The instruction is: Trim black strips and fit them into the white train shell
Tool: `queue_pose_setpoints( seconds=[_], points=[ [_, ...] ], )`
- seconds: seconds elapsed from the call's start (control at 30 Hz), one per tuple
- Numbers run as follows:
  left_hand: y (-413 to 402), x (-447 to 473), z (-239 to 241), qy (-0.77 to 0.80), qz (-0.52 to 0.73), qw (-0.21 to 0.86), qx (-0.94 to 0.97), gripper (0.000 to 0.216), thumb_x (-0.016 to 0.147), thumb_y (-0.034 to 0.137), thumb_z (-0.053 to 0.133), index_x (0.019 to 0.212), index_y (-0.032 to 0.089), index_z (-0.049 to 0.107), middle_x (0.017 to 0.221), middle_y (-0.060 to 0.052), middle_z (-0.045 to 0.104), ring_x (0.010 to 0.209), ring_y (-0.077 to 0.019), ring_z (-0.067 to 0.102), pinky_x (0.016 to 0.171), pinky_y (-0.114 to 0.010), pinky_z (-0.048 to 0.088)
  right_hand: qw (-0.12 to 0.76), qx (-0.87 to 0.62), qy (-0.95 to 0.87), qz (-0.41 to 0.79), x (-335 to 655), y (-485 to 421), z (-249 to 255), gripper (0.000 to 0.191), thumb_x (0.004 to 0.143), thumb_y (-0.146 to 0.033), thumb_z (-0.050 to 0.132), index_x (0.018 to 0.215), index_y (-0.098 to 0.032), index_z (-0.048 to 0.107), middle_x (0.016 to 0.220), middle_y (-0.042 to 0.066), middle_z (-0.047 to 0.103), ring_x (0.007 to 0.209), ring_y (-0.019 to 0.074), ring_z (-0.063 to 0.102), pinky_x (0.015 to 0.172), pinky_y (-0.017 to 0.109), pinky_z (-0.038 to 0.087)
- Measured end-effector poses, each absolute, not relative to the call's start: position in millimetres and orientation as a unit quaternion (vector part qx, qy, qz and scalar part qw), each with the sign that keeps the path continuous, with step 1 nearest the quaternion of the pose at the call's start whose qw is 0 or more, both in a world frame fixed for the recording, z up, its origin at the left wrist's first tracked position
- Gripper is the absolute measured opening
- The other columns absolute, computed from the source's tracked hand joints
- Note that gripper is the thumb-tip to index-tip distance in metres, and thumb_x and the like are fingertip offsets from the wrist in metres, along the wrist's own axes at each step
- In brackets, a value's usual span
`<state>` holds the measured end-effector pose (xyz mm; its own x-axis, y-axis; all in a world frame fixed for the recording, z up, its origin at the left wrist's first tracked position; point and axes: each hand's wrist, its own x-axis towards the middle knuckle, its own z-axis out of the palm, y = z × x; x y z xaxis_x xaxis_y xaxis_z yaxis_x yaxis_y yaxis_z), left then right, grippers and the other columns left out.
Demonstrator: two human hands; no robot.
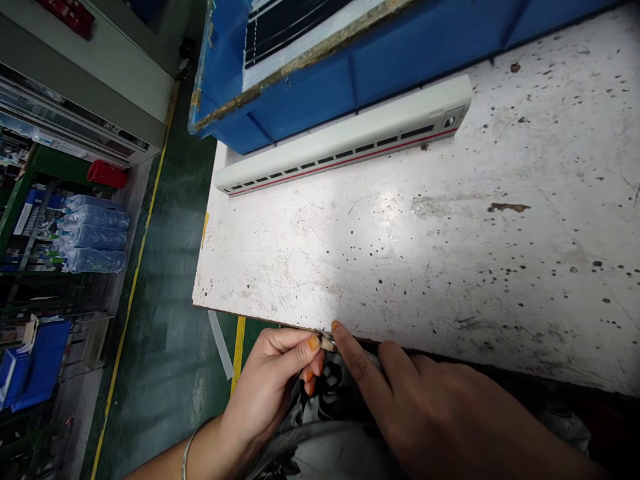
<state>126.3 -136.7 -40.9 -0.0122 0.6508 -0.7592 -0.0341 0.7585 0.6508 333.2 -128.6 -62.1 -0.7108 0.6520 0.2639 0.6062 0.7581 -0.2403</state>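
My left hand is closed in a pinch at the table's near edge. Between its thumb and fingertips sits a small beige piece, too small to name. Close against it, the index fingertip of my right hand reaches to the edge of the table. A tiny metallic glint shows between the two hands, but what my right hand grips is hidden under its fingers. Farther back on the white table lies a long white model train car shell with dark window openings and a red stripe.
A blue crate with worn edges stands behind the train shell, holding dark and white striped sheets. Left of the table is a green floor with yellow lines. Beyond it are wrapped bottles, a red bucket and blue bins.
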Motion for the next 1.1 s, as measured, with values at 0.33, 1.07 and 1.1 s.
queue_pose_setpoints(
  seconds=[0.33,1.07,1.1],
  points=[
    [-136.8,126.8,-41.3,0.661,0.265,0.663,0.23,0.038,0.082,0.037,0.07,0.054,0.013,0.063,0.05,0.0,0.049,0.05,-0.0108,0.043,0.054,-0.025,0.03,0.168,-0.344,-0.922,0.052,328.6,-130.3,-60.5,0.06,0.079,0.0,0.034,0.136,-0.003,0.053,0.061,0.001,0.048,0.037,0.0148,0.042,0.031,0.026,0.035],
    [-138.2,126.0,-42.1,0.659,0.265,0.662,0.239,0.039,0.083,0.039,0.069,0.055,0.013,0.064,0.05,-0.001,0.05,0.05,-0.0109,0.043,0.054,-0.025,0.031,0.153,-0.345,-0.924,0.058,328.5,-126.7,-56.4,0.059,0.082,0.001,0.031,0.136,-0.005,0.055,0.062,0.002,0.05,0.039,0.0144,0.044,0.033,0.026,0.036],
    [-138.0,126.0,-42.0,0.66,0.265,0.661,0.238,0.039,0.083,0.039,0.069,0.055,0.013,0.064,0.05,-0.001,0.05,0.05,-0.0109,0.043,0.054,-0.025,0.031,0.156,-0.346,-0.924,0.051,328.3,-127.2,-56.3,0.059,0.082,0.001,0.031,0.136,-0.005,0.055,0.062,0.002,0.05,0.038,0.0145,0.044,0.033,0.026,0.035]
  ],
)
